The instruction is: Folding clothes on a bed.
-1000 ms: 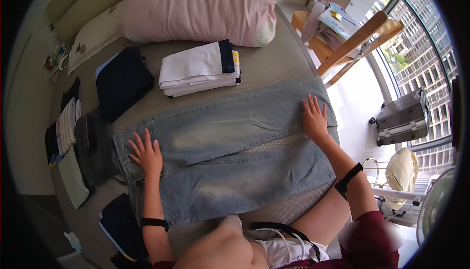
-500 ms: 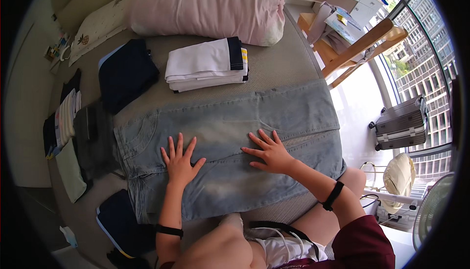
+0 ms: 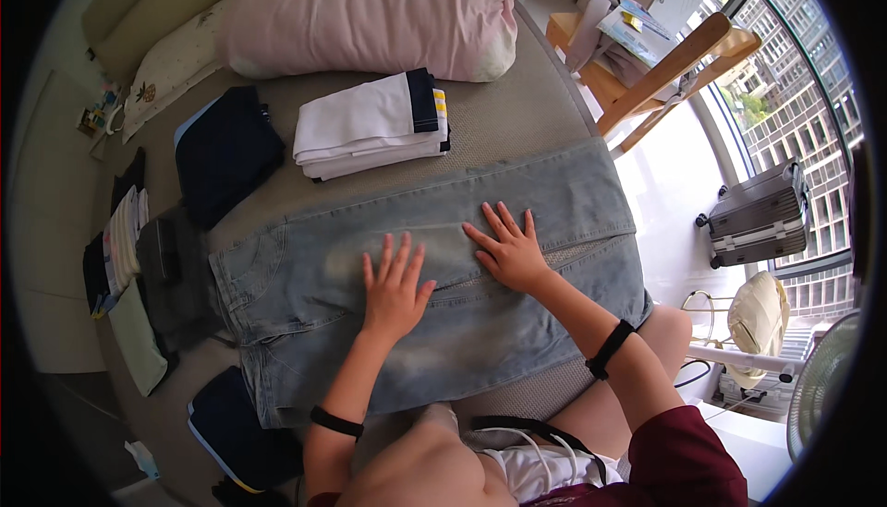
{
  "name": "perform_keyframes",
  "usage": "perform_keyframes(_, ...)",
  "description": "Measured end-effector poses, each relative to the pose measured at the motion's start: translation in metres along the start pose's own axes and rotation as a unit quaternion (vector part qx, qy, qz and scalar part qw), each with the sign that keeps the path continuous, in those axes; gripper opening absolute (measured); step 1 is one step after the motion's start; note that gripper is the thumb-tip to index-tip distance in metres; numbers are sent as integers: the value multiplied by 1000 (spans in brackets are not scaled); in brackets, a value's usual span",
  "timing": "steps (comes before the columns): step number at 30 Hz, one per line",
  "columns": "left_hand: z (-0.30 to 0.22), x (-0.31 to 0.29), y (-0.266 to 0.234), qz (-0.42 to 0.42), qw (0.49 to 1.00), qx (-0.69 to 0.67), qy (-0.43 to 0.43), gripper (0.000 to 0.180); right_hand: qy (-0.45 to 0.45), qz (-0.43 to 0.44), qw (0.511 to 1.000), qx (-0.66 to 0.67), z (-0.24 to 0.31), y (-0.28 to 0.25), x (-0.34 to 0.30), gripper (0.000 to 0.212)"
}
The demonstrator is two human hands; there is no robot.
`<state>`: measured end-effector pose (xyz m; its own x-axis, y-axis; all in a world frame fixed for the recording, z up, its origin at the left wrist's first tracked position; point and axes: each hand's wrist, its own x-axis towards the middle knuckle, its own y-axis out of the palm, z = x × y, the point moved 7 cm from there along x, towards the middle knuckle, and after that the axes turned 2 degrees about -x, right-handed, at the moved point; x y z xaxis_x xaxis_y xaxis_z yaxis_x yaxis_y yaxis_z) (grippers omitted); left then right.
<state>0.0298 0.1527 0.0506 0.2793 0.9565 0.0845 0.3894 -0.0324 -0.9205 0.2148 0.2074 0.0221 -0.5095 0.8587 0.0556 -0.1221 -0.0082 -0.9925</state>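
Note:
Across the bed in front of me lies a pair of faded blue jeans (image 3: 517,341), waistband to the left and leg ends to the right. My left hand (image 3: 395,290) rests flat on the middle of the jeans with its fingers spread. To its right, my right hand (image 3: 508,253) also lies flat, fingers apart, on the far leg near the gap between the legs. Neither hand holds anything. Beyond the jeans are a folded white stack with dark trim (image 3: 365,128) and a folded navy garment (image 3: 226,156).
A pink quilt or pillow (image 3: 370,18) lies at the bed's far end. Folded dark clothes (image 3: 176,276), a pale green folded piece (image 3: 139,345) and a navy folded garment (image 3: 245,433) lie left. A wooden chair (image 3: 665,73), grey suitcase (image 3: 758,216) and fan (image 3: 827,387) stand right.
My left hand has slid right and slightly farther away over the jeans, nearer my right hand. My right hand has shifted a little away from me. The view has shifted slightly.

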Motion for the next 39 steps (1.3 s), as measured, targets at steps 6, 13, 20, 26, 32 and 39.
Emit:
perform_keyframes(6, -26, 57, 52, 68, 994, -16, 81, 50, -1, 59, 998, 15, 3, 10, 1, 43)
perform_keyframes(13, 13, 89, 48, 18, 994, 110, -7, 59, -29, 61, 995, 76, 0, 4, -2, 39)
perform_keyframes(20, 14, 90, 40, 45, 994, 97, -27, 76, -21, 56, 988, 146, -3, -3, 9, 28)
perform_keyframes(26, 9, 95, 42, 78, 991, 91, -52, 97, -31, -71, 994, 83, -14, -5, 37, 38)
perform_keyframes(32, 13, 93, 45, 74, 992, 89, -53, 104, -95, 11, 990, 100, -9, 11, 58, 59)
perform_keyframes(39, 12, 89, 40, 74, 992, 87, -62, 115, -12, 78, 997, -27, -33, 3, 69, 99)
